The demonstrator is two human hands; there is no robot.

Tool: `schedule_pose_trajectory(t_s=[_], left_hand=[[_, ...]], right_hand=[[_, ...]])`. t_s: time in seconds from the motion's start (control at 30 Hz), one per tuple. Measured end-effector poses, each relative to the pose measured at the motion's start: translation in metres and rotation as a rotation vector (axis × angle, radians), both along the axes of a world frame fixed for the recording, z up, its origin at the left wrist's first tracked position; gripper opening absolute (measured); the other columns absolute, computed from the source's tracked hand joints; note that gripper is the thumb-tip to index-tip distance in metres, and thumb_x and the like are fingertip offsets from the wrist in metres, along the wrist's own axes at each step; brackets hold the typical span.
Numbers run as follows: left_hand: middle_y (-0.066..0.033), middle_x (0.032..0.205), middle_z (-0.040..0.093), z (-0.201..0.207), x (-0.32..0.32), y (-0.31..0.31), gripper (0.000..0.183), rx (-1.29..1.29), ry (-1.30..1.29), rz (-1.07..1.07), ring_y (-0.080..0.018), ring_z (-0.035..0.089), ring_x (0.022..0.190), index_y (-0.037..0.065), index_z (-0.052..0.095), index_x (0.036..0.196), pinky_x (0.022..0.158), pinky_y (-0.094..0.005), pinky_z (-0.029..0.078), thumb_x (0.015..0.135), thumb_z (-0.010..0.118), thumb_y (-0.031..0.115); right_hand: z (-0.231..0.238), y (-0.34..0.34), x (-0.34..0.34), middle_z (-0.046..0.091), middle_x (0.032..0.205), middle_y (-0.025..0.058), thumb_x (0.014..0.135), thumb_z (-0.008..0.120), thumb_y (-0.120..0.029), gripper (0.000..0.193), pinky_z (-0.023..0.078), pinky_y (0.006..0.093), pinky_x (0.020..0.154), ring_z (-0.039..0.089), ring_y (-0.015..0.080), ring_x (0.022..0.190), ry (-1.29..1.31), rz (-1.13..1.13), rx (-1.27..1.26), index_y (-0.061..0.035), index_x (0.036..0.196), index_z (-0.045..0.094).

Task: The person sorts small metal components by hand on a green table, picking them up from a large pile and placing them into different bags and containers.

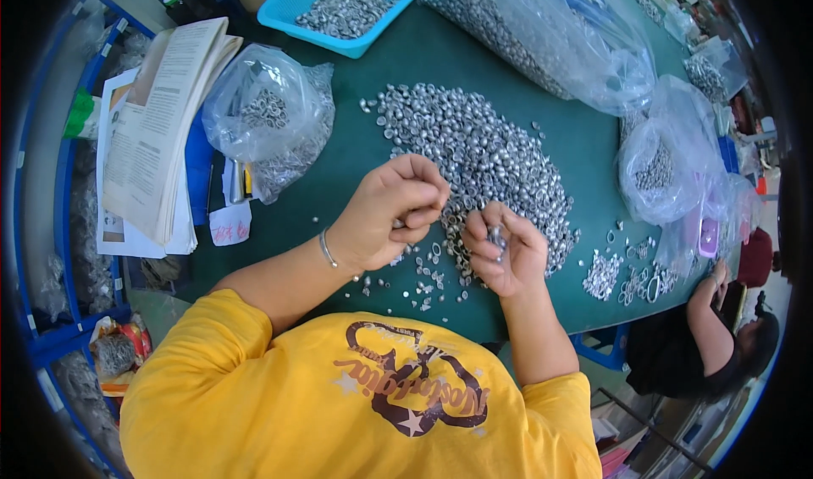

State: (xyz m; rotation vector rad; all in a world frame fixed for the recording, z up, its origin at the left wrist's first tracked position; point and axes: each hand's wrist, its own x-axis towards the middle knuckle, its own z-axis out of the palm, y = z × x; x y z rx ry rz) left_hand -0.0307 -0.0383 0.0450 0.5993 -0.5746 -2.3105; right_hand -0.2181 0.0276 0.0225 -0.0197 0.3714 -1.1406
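A big heap of small silver metal caps [483, 140] lies on the green table in front of me. Over its near left edge, my left hand [391, 204] is closed, thumb and fingertips pinched together. A bit of metal shows under its curled fingers, but what the tips grip is too small to make out. My right hand [506, 250] is at the heap's near side, palm turned up and fingers curled around several small metal pieces [497, 240]. Between my hands and my body, small rings and loose bits [429, 267] are scattered on the table.
At the far side stand a blue basket of metal parts [349, 9] and a large plastic bag of parts [542, 34]. An open bag [269, 110] and a book [161, 132] are left. Small piles [603, 276] lie right, near another person's arm [710, 322].
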Motion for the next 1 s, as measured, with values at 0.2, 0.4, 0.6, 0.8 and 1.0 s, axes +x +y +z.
schedule_pose_trajectory(t_s=[0.2, 0.4, 0.6, 0.8, 1.0], left_hand=[[-0.0018, 0.054, 0.040, 0.051, 0.015, 0.009, 0.034, -0.237, 0.579, -0.100, -0.0108, 0.039, 0.045, 0.001, 0.056, 0.075, 0.037, -0.0218, 0.026, 0.087, 0.049, 0.032], [-0.0051, 0.054, 0.041, 0.123, 0.023, 0.037, 0.013, -0.713, 0.798, 0.046, -0.0131, 0.038, 0.038, 0.004, 0.064, 0.090, 0.035, -0.0223, 0.027, 0.078, 0.061, 0.010], [0.0000, 0.051, 0.034, 0.128, 0.004, 0.039, 0.019, -1.068, 0.997, 0.667, -0.0089, 0.035, 0.035, 0.007, 0.065, 0.096, 0.033, -0.0204, 0.023, 0.078, 0.060, 0.006], [-0.0004, 0.051, 0.034, 0.137, 0.045, 0.026, 0.020, -0.984, 0.916, 0.315, -0.0095, 0.033, 0.035, 0.005, 0.065, 0.094, 0.032, -0.0219, 0.023, 0.076, 0.059, -0.001], [-0.0008, 0.051, 0.035, 0.143, 0.056, 0.028, 0.016, -0.904, 0.946, 0.335, -0.0094, 0.033, 0.035, 0.005, 0.065, 0.092, 0.032, -0.0223, 0.023, 0.079, 0.057, 0.000]], right_hand=[[0.005, -0.019, -0.004, 0.050, 0.052, 0.0021, 0.086, 0.053, -0.016, 0.020, 0.032, 0.0196, 0.039, 0.043, 0.0081, 0.045, 1.025, 0.045, -0.076, 0.0024, 0.081, 0.060], [-0.006, -0.056, 0.015, 0.061, 0.072, 0.0115, 0.076, 0.061, -0.017, 0.012, 0.048, 0.0370, 0.058, 0.059, 0.0292, 0.065, 2.322, -0.187, -0.751, -0.0065, 0.082, 0.064], [-0.008, -0.070, 0.027, 0.060, 0.071, 0.0111, 0.077, 0.060, -0.021, 0.015, 0.048, 0.0384, 0.056, 0.059, 0.0292, 0.063, 2.564, -0.103, -0.791, -0.0062, 0.078, 0.062], [-0.005, -0.073, 0.031, 0.060, 0.071, 0.0102, 0.076, 0.061, -0.023, 0.016, 0.048, 0.0377, 0.053, 0.059, 0.0280, 0.062, 2.628, -0.036, -0.775, -0.0068, 0.077, 0.061], [0.000, -0.073, 0.034, 0.062, 0.076, 0.0108, 0.075, 0.063, -0.023, 0.016, 0.048, 0.0369, 0.059, 0.060, 0.0290, 0.065, 2.638, 0.053, -0.681, -0.0073, 0.079, 0.064]])
